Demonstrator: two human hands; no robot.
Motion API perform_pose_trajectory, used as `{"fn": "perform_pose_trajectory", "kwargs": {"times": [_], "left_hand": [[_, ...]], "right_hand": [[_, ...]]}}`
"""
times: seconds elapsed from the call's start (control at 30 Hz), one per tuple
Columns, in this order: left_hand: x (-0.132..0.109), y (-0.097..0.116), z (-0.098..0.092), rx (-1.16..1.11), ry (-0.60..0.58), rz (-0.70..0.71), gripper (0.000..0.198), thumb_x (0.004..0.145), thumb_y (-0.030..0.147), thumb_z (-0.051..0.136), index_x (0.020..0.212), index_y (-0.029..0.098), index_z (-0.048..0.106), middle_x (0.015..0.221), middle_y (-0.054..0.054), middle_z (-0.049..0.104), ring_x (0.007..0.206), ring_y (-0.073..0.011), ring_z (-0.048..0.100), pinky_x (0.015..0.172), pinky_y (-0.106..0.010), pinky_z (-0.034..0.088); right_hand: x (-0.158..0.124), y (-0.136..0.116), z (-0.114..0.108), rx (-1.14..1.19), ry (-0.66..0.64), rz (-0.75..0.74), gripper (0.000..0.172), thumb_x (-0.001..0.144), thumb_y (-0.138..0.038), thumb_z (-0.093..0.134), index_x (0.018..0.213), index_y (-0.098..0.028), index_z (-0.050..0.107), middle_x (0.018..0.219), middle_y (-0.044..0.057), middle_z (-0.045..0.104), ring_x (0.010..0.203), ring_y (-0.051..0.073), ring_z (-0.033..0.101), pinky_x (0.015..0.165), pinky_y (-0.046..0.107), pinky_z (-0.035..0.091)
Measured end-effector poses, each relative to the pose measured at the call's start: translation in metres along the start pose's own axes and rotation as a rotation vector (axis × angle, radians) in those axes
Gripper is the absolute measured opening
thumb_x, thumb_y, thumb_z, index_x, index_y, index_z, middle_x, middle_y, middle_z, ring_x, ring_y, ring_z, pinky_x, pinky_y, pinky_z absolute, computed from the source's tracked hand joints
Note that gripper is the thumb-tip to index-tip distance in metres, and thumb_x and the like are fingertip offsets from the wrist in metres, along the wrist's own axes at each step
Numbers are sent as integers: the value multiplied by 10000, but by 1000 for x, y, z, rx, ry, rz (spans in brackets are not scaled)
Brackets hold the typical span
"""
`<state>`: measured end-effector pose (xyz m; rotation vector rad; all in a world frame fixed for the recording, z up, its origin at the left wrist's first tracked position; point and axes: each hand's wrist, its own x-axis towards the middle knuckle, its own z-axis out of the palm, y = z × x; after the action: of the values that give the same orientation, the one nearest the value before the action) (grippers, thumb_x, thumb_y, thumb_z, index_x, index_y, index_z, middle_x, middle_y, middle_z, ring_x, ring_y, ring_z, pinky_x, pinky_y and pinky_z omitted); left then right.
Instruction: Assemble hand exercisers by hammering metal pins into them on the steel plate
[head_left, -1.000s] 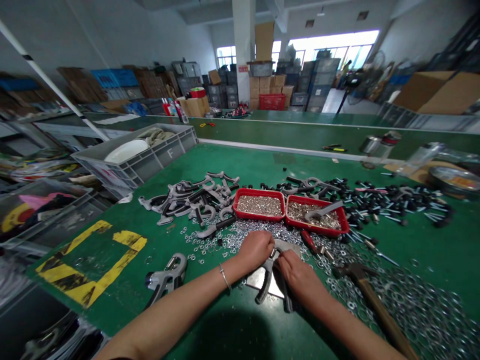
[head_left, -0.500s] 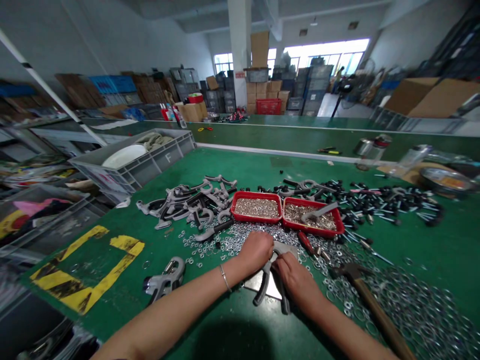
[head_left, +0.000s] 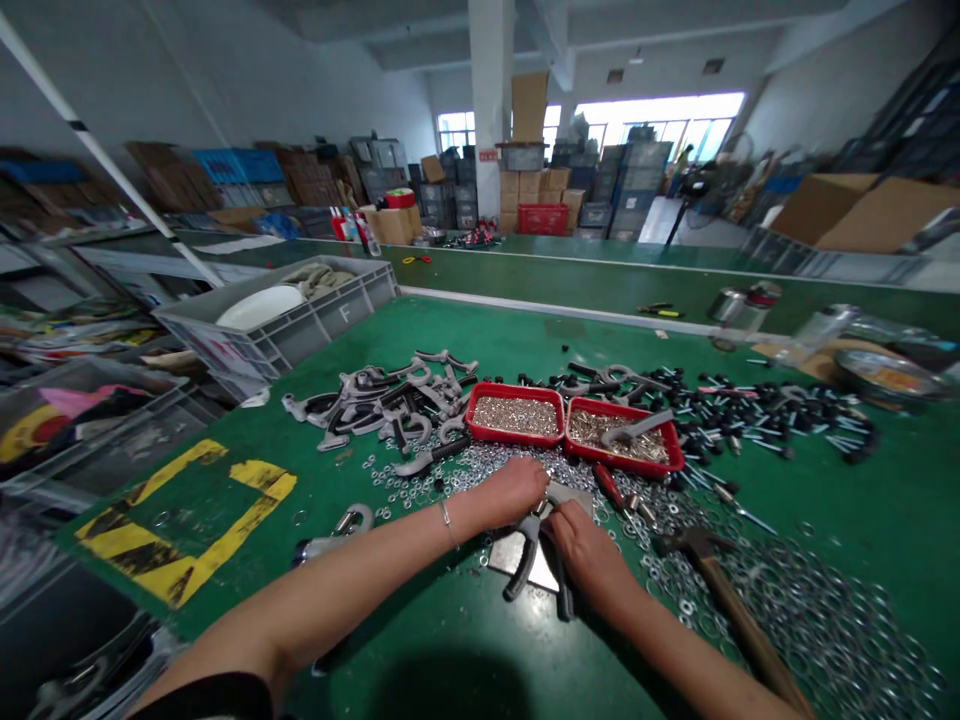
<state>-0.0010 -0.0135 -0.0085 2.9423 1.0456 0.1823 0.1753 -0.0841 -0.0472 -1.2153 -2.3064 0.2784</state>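
A plier-like tool (head_left: 531,545) with a grey metal head and two black-gripped handles lies over a flat metal plate (head_left: 510,555), handles spread toward me. My right hand (head_left: 581,540) is closed round the right side of its head, near the top of that handle. My left hand (head_left: 517,490) is closed in a pinch at the far end of the head. Whatever lies between those left fingertips is too small and hidden to name. Small metal rings (head_left: 487,465) surround the plate's far side.
Behind my hands stand two red trays (head_left: 517,437) of small metal parts. Grey-and-black handle parts (head_left: 375,400) are heaped left of them. At right lie a hammer (head_left: 739,610), a red-handled screwdriver (head_left: 609,487), many loose rings (head_left: 832,610) and black-headed bolts (head_left: 772,420). A grey crate (head_left: 300,325) stands left.
The view has shifted slightly. My left forearm now reaches across more level and covers part of the grey tool at left. Both hands stay at the plier-like tool's head.
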Motion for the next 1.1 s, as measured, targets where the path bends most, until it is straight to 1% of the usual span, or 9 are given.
{"fn": "perform_pose_trajectory", "kwargs": {"times": [0.2,0.3,0.4,0.57,0.7,0.8,0.93,1.0,1.1], "left_hand": [[-56,38,-11,-422,309,-400,205,967,148,447,1076,193,615,1075,-52,661,1041,-198,558,957,-369,430],[-81,68,-17,-602,357,-391,219,984,212,456,1115,225,631,1070,-41,681,1013,-191,575,947,-365,437],[-93,94,-16,-825,400,-368,213,965,268,515,1109,237,669,1016,-43,700,964,-182,602,886,-334,471],[-97,116,-2,-1262,393,-451,90,846,249,685,892,227,760,851,-26,692,843,-155,640,787,-273,496],[-96,120,2,-1349,368,-487,64,792,259,737,795,196,740,784,-16,670,773,-147,622,729,-258,474],[-87,108,-5,-1252,341,-475,96,822,257,702,766,180,703,781,-18,671,766,-151,619,725,-263,468],[-64,72,-15,-767,328,-495,130,919,235,577,859,190,682,920,-39,683,934,-192,597,892,-344,432],[-53,56,-12,-550,266,-442,133,931,237,563,883,189,677,941,-42,679,960,-209,579,920,-376,405],[-41,46,-2,-378,169,-385,138,934,245,565,880,183,677,928,-44,673,933,-215,571,890,-377,400]], "right_hand": [[-5,-6,-19,223,111,201,192,995,-293,405,922,-199,556,902,63,647,845,201,640,784,350,535],[-14,-28,-43,553,74,373,178,986,-342,438,943,-204,541,833,32,647,752,178,653,704,314,536],[-28,-50,-59,1060,-99,528,190,907,-394,594,895,-211,543,741,-19,621,669,154,654,648,282,517],[-54,-60,-45,1455,-179,664,380,767,-461,757,908,-214,505,590,-83,554,481,104,567,514,235,477],[-61,-64,-26,1572,-158,732,398,756,-512,746,853,-218,496,524,-117,405,421,66,370,445,221,454],[-68,-52,-36,1295,-163,737,383,808,-586,635,865,-231,504,571,-74,469,444,103,424,453,260,458],[-105,6,-80,190,72,609,321,851,-519,552,965,-222,600,976,124,644,872,286,604,779,448,495],[-132,39,-99,-204,48,548,337,862,-501,485,936,-204,627,925,154,631,814,320,578,744,492,470],[-165,70,-111,-393,-68,510,332,867,-476,444,796,-204,621,781,139,610,664,295,551,642,463,455]]}}
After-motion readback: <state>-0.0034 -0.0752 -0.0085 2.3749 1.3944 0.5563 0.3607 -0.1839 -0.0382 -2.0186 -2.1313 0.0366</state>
